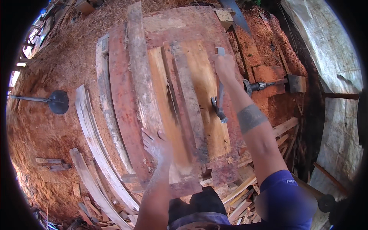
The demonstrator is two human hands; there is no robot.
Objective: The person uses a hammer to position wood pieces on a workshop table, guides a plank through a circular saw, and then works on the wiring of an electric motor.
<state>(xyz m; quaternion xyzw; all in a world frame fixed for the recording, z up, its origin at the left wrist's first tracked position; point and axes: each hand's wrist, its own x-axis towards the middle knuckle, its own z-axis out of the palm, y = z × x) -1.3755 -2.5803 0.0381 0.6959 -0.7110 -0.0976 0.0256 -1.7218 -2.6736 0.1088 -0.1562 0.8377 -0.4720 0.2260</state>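
My right hand (224, 65) is closed round the handle of a hammer (219, 109), its dark metal head hanging toward me over a pale yellow board (207, 138). My left hand (155, 143) lies with fingers spread on a long weathered plank (142, 88). Beside these lie a reddish narrow board (176, 92) and a grey stained board (191, 103), all on a broad red, mottled wooden surface (172, 25).
A black round-ended tool (57, 102) lies on reddish dirt at the left. Long loose strips (96, 126) and scrap pieces (243, 207) surround the work surface. A metal power tool (255, 86) sits right of my arm. Pale sheeting (337, 130) stands along the right.
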